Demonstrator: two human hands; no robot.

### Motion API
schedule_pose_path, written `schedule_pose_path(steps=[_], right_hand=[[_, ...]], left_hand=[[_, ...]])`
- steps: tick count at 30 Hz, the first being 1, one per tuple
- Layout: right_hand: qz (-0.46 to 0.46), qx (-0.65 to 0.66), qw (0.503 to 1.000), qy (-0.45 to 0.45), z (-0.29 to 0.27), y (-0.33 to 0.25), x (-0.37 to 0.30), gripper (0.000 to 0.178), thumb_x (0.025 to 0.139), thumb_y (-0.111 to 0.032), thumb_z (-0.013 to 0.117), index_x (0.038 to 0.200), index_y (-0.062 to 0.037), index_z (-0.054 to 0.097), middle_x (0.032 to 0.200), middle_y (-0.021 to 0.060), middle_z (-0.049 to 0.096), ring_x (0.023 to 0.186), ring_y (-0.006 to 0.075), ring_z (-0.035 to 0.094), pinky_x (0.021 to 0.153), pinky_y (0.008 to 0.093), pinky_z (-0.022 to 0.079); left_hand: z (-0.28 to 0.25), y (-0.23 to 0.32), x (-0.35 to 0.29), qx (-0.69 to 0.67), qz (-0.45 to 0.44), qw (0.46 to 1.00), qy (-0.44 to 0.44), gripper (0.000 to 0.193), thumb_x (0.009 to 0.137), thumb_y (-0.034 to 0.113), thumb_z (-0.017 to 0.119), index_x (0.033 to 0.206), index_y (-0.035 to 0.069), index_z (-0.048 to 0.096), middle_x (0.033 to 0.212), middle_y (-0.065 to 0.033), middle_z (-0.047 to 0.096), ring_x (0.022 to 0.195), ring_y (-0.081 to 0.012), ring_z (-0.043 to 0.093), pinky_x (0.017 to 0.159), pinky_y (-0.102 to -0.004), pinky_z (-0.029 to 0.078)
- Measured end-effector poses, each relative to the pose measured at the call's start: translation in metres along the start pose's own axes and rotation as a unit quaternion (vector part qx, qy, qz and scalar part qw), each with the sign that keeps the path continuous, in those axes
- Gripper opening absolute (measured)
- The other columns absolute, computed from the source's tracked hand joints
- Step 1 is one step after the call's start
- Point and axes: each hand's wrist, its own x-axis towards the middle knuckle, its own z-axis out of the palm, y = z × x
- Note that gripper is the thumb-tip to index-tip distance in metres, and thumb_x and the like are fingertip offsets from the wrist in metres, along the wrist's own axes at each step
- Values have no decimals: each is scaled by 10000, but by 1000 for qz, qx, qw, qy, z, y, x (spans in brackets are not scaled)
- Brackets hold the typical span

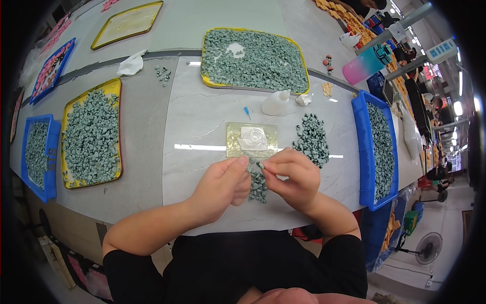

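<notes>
My right hand [293,178] pinches a small dark-green piece [260,164] between thumb and fingertips. Close beside it on the left, my left hand [221,184] is closed, its thumb pressed on the curled forefinger; whatever it grips is too small or hidden to make out. Below and between the hands lies a small heap of grey-green pieces [258,188], partly covered by them. Just beyond my fingertips is a yellowish translucent board [233,148] bearing a white sheet with a clear round patch [257,136]. A second heap of darker, glossy green pieces [311,139] spreads to the right.
A white squeeze bottle [276,103] and a blue dispensing tip [247,112] stand beyond the board. Yellow-rimmed trays of green pieces [253,58] sit at the back and left [91,139]. Blue bins flank the table at left [52,167] and right [362,152]. A pink-and-teal bottle [365,64] lies at back right.
</notes>
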Motion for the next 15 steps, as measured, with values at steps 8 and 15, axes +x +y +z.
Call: schedule_pose_path(steps=[8,15], right_hand=[[-192,-107,974,-62,-1,0,2,307,618,74,710,914,48,635,869,109,611,690,218,568,567,308,447],[-265,-175,948,-30,6,2,1,286,624,71,706,899,61,629,922,132,600,695,222,566,552,312,448]], left_hand=[[2,1,-2,12,-4,1000,12,359,981,315,385,687,121,317,589,29,290,521,-81,242,457,-235,214],[5,-2,-6,9,15,1000,23,328,981,314,390,726,111,355,599,35,299,525,-73,240,466,-232,225]])
